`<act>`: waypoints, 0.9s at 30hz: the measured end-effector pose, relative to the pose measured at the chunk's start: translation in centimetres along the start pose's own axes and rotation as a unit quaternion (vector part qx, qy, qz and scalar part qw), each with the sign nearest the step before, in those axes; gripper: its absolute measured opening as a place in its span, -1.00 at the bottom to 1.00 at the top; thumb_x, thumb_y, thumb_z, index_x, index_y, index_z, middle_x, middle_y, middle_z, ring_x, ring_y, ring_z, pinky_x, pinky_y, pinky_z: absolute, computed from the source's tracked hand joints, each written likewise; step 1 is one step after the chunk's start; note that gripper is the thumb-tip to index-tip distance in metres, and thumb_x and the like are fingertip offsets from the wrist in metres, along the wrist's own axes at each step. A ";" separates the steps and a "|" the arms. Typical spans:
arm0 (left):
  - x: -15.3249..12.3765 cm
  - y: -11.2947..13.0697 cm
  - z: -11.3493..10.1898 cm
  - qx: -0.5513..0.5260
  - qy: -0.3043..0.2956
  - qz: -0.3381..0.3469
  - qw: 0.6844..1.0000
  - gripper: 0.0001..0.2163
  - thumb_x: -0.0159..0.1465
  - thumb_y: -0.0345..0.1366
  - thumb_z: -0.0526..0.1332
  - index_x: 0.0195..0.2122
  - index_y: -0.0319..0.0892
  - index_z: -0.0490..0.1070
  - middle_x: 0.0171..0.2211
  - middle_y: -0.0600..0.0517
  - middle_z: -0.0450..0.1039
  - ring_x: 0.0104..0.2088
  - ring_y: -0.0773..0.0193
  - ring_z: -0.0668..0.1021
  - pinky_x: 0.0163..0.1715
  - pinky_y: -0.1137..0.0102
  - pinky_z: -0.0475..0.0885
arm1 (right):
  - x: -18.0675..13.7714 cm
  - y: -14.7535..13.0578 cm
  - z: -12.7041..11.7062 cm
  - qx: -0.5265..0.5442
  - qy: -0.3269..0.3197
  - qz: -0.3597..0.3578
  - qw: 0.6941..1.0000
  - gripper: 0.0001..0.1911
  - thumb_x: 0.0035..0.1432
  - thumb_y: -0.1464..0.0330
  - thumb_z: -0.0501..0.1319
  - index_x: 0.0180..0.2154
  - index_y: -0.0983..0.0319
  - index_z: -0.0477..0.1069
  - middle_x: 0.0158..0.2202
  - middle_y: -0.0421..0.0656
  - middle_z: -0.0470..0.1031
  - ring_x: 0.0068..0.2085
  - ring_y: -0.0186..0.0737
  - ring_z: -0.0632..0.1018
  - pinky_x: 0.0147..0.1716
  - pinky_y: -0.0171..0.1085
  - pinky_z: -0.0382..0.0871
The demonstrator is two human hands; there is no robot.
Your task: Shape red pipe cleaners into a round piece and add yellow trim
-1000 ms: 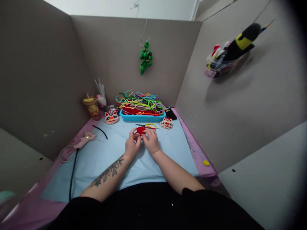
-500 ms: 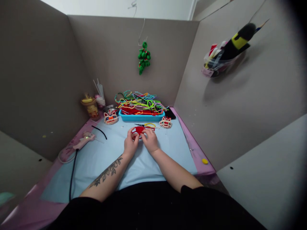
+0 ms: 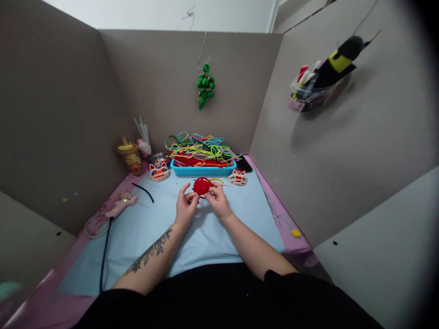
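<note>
A round red pipe-cleaner piece (image 3: 201, 186), looped at its edge, is held up between both hands over the blue sheet. My left hand (image 3: 185, 204) pinches its lower left edge with thumb and fingers. On the other side, my right hand (image 3: 218, 199) grips the right edge. Just behind the piece lie pliers with yellow handles (image 3: 216, 181), mostly covered by the piece and my right hand. Two lion-face pipe-cleaner pieces stand beyond: a larger one (image 3: 159, 171) to the left and a smaller one (image 3: 238, 177) to the right.
A blue tray (image 3: 202, 171) heaped with coloured pipe cleaners stands at the back. To the left are a pink glue gun (image 3: 121, 204) with its cord, a black pipe cleaner (image 3: 144, 191) and a drink cup (image 3: 131, 157). A phone (image 3: 244, 163) lies back right. Grey partitions enclose the table.
The red piece has been turned so more of its round face shows. My hands have moved slightly apart, with the left fingers opening outward a little.
</note>
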State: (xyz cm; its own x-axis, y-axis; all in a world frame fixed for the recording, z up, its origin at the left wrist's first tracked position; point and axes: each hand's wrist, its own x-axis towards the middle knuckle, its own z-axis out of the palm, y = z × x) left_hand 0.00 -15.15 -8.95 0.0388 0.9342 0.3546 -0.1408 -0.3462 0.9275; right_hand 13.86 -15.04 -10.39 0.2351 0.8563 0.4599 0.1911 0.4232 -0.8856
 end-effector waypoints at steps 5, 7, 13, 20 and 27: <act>0.1 0.4 0.0 -0.025 0.006 -0.032 0.999 -0.35 0.09 -0.22 0.32 0.17 -0.16 0.09 -0.39 0.07 0.52 -0.50 0.40 0.50 -0.38 0.44 0.41 | 0.0 0.0 0.0 0.003 -0.011 0.011 1.000 -0.86 0.00 0.25 0.26 -0.43 0.19 0.46 0.06 -0.04 0.27 0.06 -0.10 0.37 -0.02 -0.15 0.33; 0.2 0.5 0.0 -0.027 0.019 -0.047 0.998 -0.35 0.07 -0.21 0.34 0.16 -0.16 0.11 -0.46 0.11 0.51 -0.49 0.38 0.52 -0.36 0.44 0.40 | 0.0 -0.1 0.0 0.007 -0.019 0.016 1.000 -0.85 -0.01 0.24 0.27 -0.44 0.19 0.46 0.07 -0.05 0.29 0.03 -0.11 0.39 -0.03 -0.15 0.34; 0.4 0.1 -0.3 -0.001 0.035 -0.051 0.998 -0.42 0.04 -0.19 0.34 0.05 -0.17 0.17 -0.47 0.09 0.52 -0.47 0.34 0.55 -0.37 0.44 0.41 | -0.2 0.1 0.3 0.019 -0.032 0.042 0.998 -0.77 0.00 0.18 0.26 -0.52 0.21 0.43 0.08 -0.05 0.33 0.03 -0.12 0.44 -0.09 -0.20 0.38; 1.2 -0.8 -1.1 0.091 0.044 -0.070 0.992 -0.51 0.13 -0.11 0.25 0.05 -0.22 0.32 -0.63 0.13 0.45 -0.66 0.35 0.42 -0.54 0.45 0.32 | 0.6 1.7 0.1 -0.011 0.001 0.088 0.996 -0.75 -0.06 0.16 0.27 -0.55 0.21 0.49 -0.13 -0.06 0.51 -0.08 -0.09 0.51 -0.07 -0.13 0.38; 3.3 -2.3 -5.0 0.223 0.108 -0.049 0.968 -0.75 0.16 -0.22 0.15 -0.18 -0.19 0.45 -0.51 0.02 0.52 -0.57 0.27 0.47 -0.46 0.39 0.36 | 1.2 3.6 -1.2 -0.058 0.030 0.119 0.991 -0.75 0.00 0.22 0.14 -0.52 0.22 0.49 -0.57 -0.23 0.49 -0.43 -0.23 0.48 -0.33 -0.25 0.41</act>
State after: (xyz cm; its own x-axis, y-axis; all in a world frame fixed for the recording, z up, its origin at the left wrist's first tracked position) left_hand -4.49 -10.85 -10.47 -0.1842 0.9437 0.2746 0.2950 -0.2134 0.9314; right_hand 15.95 -12.83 -12.91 0.3415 0.9074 0.2449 0.2319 0.1711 -0.9576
